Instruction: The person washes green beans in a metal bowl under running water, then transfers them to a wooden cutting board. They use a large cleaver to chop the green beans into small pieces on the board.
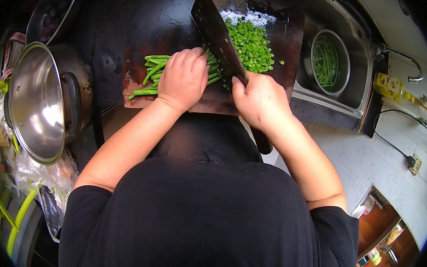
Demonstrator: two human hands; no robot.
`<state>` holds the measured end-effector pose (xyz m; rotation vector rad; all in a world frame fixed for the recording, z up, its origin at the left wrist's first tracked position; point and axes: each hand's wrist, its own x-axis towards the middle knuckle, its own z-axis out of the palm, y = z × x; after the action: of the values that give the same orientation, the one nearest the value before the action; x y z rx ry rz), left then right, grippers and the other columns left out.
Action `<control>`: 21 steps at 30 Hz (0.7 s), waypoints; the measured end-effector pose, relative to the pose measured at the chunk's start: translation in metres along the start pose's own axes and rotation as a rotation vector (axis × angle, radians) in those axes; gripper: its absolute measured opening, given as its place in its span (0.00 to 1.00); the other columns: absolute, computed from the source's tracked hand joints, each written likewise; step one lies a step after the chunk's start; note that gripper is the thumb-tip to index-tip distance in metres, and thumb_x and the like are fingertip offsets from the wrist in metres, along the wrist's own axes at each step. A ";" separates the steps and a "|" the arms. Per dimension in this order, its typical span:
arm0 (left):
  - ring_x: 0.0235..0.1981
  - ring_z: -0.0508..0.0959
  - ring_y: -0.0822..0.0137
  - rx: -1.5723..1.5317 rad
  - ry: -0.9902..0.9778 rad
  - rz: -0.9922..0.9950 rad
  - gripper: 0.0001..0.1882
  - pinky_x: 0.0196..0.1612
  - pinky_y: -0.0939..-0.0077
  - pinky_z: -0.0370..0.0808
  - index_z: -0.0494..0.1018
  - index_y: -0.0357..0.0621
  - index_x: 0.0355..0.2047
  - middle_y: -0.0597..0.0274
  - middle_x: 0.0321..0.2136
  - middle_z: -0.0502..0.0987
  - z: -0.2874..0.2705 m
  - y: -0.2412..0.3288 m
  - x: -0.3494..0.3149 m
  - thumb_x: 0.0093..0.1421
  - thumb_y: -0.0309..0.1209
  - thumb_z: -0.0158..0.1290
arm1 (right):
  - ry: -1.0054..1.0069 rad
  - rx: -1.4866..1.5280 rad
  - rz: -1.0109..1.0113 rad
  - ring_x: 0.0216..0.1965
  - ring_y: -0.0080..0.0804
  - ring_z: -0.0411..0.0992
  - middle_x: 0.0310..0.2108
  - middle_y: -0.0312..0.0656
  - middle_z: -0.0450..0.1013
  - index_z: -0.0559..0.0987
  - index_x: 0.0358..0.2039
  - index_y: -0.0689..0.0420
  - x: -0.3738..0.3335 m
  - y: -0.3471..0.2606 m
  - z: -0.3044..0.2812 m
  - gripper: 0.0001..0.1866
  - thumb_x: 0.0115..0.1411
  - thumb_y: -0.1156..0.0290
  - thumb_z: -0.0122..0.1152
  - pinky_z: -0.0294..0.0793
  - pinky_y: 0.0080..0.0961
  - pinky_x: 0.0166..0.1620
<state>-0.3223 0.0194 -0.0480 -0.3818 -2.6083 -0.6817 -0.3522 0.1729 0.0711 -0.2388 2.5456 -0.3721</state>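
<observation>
My right hand [259, 98] is closed round the handle of a cleaver [218, 33], whose dark, wet blade slants up and to the left over a cutting board [290, 49]. Beneath my left hand [184, 77] lies a bunch of whole green beans [145, 92], with the fingers bent over and pressing them to the board. The ends of the beans stick out to the left of that hand, and a few reach the blade on its right. Beyond the blade sits a heap of chopped green beans [253, 46]. The cutting edge itself is hidden.
On the right, a metal bowl of green beans [345, 68] stands in a steel sink [362, 95] with a tap [414, 78]. A yellow bottle [388, 87] is beside it. At left are a steel pot [79, 85], a shiny lid [35, 102] and another metal bowl [72, 2].
</observation>
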 end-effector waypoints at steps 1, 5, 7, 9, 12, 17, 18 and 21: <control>0.39 0.70 0.59 0.004 0.003 -0.001 0.14 0.44 0.66 0.67 0.68 0.41 0.37 0.58 0.38 0.70 0.000 0.000 0.000 0.48 0.27 0.53 | -0.002 0.009 0.008 0.31 0.53 0.72 0.25 0.54 0.73 0.77 0.28 0.59 0.000 0.001 0.002 0.17 0.56 0.59 0.45 0.71 0.42 0.38; 0.39 0.70 0.59 0.005 0.017 0.005 0.14 0.44 0.66 0.68 0.68 0.41 0.37 0.58 0.37 0.70 -0.001 0.001 -0.001 0.48 0.28 0.53 | 0.069 0.127 0.014 0.32 0.52 0.72 0.26 0.54 0.73 0.76 0.30 0.58 -0.002 0.019 0.008 0.17 0.57 0.58 0.46 0.70 0.42 0.39; 0.39 0.70 0.59 0.003 0.033 0.007 0.13 0.44 0.66 0.68 0.68 0.41 0.36 0.58 0.37 0.70 -0.001 0.001 -0.001 0.48 0.28 0.53 | 0.146 0.177 -0.092 0.31 0.52 0.72 0.25 0.54 0.73 0.76 0.31 0.57 -0.004 0.035 0.013 0.15 0.57 0.59 0.47 0.70 0.43 0.37; 0.39 0.71 0.58 0.001 0.056 0.008 0.13 0.44 0.65 0.68 0.68 0.41 0.36 0.58 0.37 0.70 0.002 0.000 -0.002 0.48 0.28 0.53 | 0.174 0.149 -0.112 0.31 0.52 0.72 0.25 0.54 0.73 0.76 0.31 0.57 -0.015 0.033 0.007 0.14 0.57 0.60 0.48 0.70 0.43 0.36; 0.39 0.71 0.58 -0.044 0.059 -0.036 0.13 0.44 0.65 0.68 0.68 0.41 0.35 0.58 0.37 0.70 0.001 0.000 -0.002 0.48 0.28 0.54 | 0.148 0.108 -0.130 0.30 0.52 0.72 0.24 0.53 0.73 0.76 0.31 0.56 -0.034 0.019 -0.010 0.13 0.56 0.61 0.48 0.71 0.43 0.34; 0.38 0.71 0.56 -0.049 0.061 -0.025 0.13 0.43 0.65 0.68 0.67 0.40 0.35 0.56 0.37 0.71 0.000 0.001 -0.002 0.48 0.26 0.54 | 0.144 0.032 -0.177 0.27 0.51 0.72 0.22 0.51 0.73 0.75 0.32 0.57 -0.038 0.019 -0.003 0.13 0.57 0.62 0.47 0.71 0.42 0.33; 0.38 0.71 0.57 -0.036 0.064 -0.018 0.12 0.43 0.65 0.68 0.67 0.41 0.34 0.57 0.37 0.70 0.001 0.001 -0.002 0.48 0.27 0.54 | 0.109 0.000 -0.150 0.27 0.51 0.72 0.22 0.52 0.73 0.75 0.33 0.58 -0.037 0.018 -0.003 0.13 0.57 0.62 0.47 0.72 0.42 0.33; 0.38 0.71 0.57 -0.046 0.061 -0.010 0.13 0.43 0.65 0.68 0.67 0.41 0.34 0.57 0.36 0.70 0.001 0.000 -0.002 0.47 0.27 0.54 | 0.054 -0.001 -0.086 0.29 0.52 0.72 0.23 0.53 0.73 0.75 0.31 0.59 -0.035 0.009 -0.007 0.14 0.57 0.62 0.47 0.72 0.42 0.34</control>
<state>-0.3206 0.0194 -0.0499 -0.3573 -2.5426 -0.7466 -0.3276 0.1913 0.0914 -0.3441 2.5941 -0.4148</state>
